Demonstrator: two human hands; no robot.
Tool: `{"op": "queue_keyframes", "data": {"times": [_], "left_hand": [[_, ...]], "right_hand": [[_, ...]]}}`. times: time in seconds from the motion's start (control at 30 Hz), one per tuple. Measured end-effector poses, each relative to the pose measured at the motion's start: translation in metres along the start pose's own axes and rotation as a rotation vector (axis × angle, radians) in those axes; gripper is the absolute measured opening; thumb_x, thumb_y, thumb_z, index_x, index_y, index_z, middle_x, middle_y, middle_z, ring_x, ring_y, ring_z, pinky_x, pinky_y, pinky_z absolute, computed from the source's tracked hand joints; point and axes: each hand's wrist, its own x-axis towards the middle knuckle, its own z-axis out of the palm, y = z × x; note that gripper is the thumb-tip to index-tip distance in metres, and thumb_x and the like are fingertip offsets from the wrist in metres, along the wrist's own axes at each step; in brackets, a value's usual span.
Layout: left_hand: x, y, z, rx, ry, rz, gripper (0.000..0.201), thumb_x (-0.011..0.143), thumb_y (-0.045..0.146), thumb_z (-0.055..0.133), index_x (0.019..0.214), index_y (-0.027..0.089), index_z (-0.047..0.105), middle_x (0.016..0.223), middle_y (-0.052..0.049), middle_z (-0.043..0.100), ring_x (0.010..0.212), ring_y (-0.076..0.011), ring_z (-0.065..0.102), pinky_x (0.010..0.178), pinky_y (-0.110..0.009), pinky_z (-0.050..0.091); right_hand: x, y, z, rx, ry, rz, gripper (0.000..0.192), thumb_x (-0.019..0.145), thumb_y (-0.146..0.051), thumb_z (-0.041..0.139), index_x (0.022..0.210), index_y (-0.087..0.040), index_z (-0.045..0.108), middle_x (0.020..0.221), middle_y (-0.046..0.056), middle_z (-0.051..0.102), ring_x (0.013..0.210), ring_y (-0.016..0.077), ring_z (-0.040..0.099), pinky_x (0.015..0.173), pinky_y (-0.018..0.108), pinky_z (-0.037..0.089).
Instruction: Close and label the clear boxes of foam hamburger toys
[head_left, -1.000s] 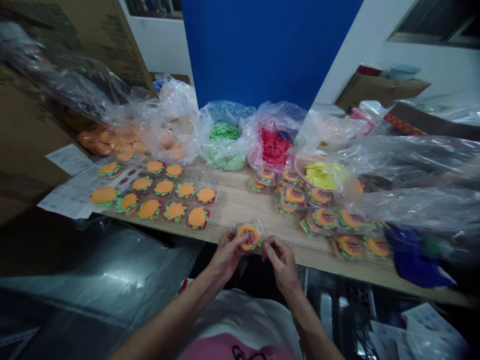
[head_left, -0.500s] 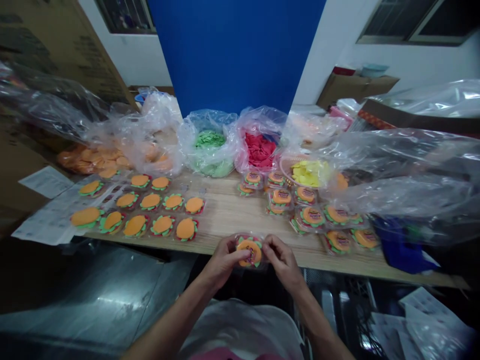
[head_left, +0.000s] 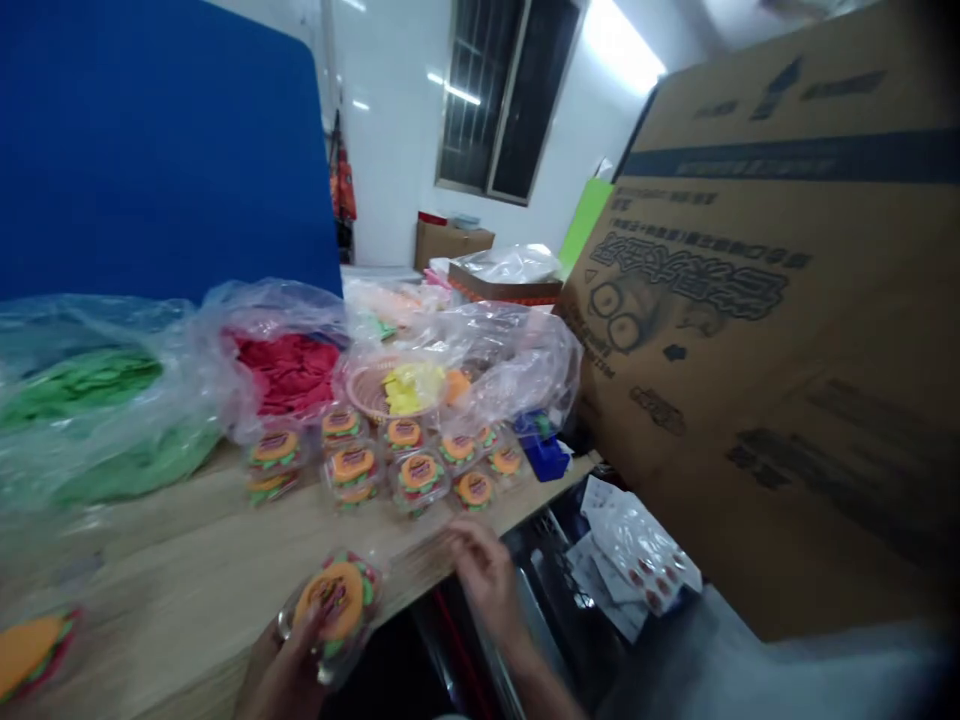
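on the wooden table [head_left: 187, 560], a lone orange burger-shaped piece [head_left: 30, 650] lies at the far left edge, well apart from the rest. at the table's near edge the left hand [head_left: 289, 665] grasps a bagged burger toy [head_left: 336, 600], fingers curled under it and the clear wrap bulging around them. behind it, toward the table's back, sit a bag of green pieces [head_left: 90, 400], a bag of red pieces [head_left: 289, 365] and a row of finished packets [head_left: 390, 460]. the right hand [head_left: 484, 570] hangs blurred just off the table's near edge, fingers loose and holding nothing i can make out. judging from this, the slack wrap could slip and drop the toy off the edge, since only one hand supports it.
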Motion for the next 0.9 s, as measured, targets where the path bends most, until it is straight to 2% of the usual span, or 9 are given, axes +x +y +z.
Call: {"op": "queue_keyframes", "data": {"times": [0.03, 0.07, 0.13, 0.2, 0.3, 0.43, 0.57, 0.73, 0.9], "left_hand": [[0.002, 0.002, 0.0, 0.016, 0.015, -0.045, 0.05, 0.043, 0.038, 0.079, 0.084, 0.017, 0.063, 0.071, -0.003, 0.069, 0.073, -0.0246, 0.064, 0.062, -0.031, 0.052], [0.003, 0.004, 0.0, 0.033, 0.025, -0.077, 0.049, 0.041, 0.039, 0.079, 0.082, 0.017, 0.063, 0.067, -0.003, 0.068, 0.072, -0.0253, 0.064, 0.06, -0.031, 0.052], [0.003, 0.008, 0.002, 0.048, 0.053, -0.094, 0.049, 0.038, 0.04, 0.08, 0.079, 0.017, 0.063, 0.064, -0.002, 0.068, 0.069, -0.0251, 0.064, 0.059, -0.032, 0.053], [0.001, 0.012, 0.005, 0.046, 0.069, -0.092, 0.05, 0.038, 0.039, 0.079, 0.079, 0.017, 0.063, 0.067, -0.002, 0.069, 0.067, -0.0249, 0.064, 0.06, -0.033, 0.054], [0.0, 0.013, 0.009, 0.084, 0.075, -0.106, 0.047, 0.038, 0.039, 0.079, 0.078, 0.018, 0.064, 0.07, -0.002, 0.07, 0.064, -0.0253, 0.064, 0.057, -0.034, 0.054], [0.002, 0.01, 0.009, 0.127, 0.086, -0.117, 0.041, 0.037, 0.036, 0.08, 0.071, 0.019, 0.064, 0.065, 0.0, 0.069, 0.058, -0.0229, 0.063, 0.052, -0.031, 0.053], [0.003, 0.009, 0.007, 0.116, 0.084, -0.09, 0.039, 0.038, 0.032, 0.081, 0.07, 0.019, 0.065, 0.068, 0.002, 0.07, 0.06, -0.0218, 0.063, 0.053, -0.028, 0.052], [0.002, 0.011, 0.005, 0.172, 0.052, -0.043, 0.039, 0.043, 0.033, 0.08, 0.077, 0.021, 0.065, 0.074, 0.003, 0.07, 0.074, -0.0222, 0.064, 0.059, -0.025, 0.052], [0.005, 0.011, 0.002, 0.119, 0.001, -0.057, 0.04, 0.052, 0.033, 0.076, 0.087, 0.018, 0.064, 0.084, 0.0, 0.07, 0.08, -0.0207, 0.064, 0.068, -0.026, 0.052]], "right_hand": [[0.012, 0.005, -0.027, -0.081, 0.159, -0.009, 0.022, 0.079, -0.037, 0.053, 0.088, -0.021, 0.064, 0.1, 0.007, 0.056, 0.086, 0.0178, 0.053, 0.065, 0.025, 0.042], [0.025, 0.01, -0.055, -0.164, 0.286, -0.025, 0.021, 0.076, -0.038, 0.054, 0.08, -0.02, 0.064, 0.103, 0.008, 0.055, 0.088, 0.0187, 0.052, 0.066, 0.026, 0.042], [0.053, 0.025, -0.108, -0.332, 0.52, -0.058, 0.025, 0.071, -0.04, 0.056, 0.06, -0.018, 0.059, 0.093, 0.008, 0.056, 0.087, 0.0202, 0.05, 0.068, 0.028, 0.041], [0.08, 0.041, -0.15, -0.361, 0.581, -0.032, 0.026, 0.067, -0.042, 0.057, 0.058, -0.017, 0.057, 0.082, 0.008, 0.057, 0.082, 0.0208, 0.05, 0.068, 0.03, 0.04], [0.11, 0.059, -0.184, -0.364, 0.525, 0.034, 0.022, 0.058, -0.038, 0.062, 0.057, -0.017, 0.061, 0.064, 0.004, 0.057, 0.065, 0.0182, 0.051, 0.063, 0.031, 0.04], [0.128, 0.072, -0.192, -0.346, 0.449, 0.099, 0.013, 0.05, -0.029, 0.066, 0.047, -0.018, 0.061, 0.051, 0.0, 0.056, 0.055, 0.0161, 0.049, 0.056, 0.029, 0.038], [0.131, 0.079, -0.184, -0.283, 0.478, 0.126, 0.013, 0.049, -0.028, 0.065, 0.046, -0.016, 0.06, 0.048, 0.0, 0.055, 0.051, 0.0142, 0.048, 0.05, 0.027, 0.038], [0.119, 0.082, -0.173, -0.145, 0.578, 0.131, 0.028, 0.053, -0.045, 0.062, 0.054, -0.017, 0.058, 0.052, -0.001, 0.053, 0.051, 0.0139, 0.049, 0.044, 0.028, 0.043], [0.1, 0.084, -0.167, -0.131, 0.632, 0.09, 0.033, 0.056, -0.05, 0.058, 0.052, -0.018, 0.052, 0.054, -0.001, 0.05, 0.055, 0.0143, 0.05, 0.053, 0.032, 0.049]]}}
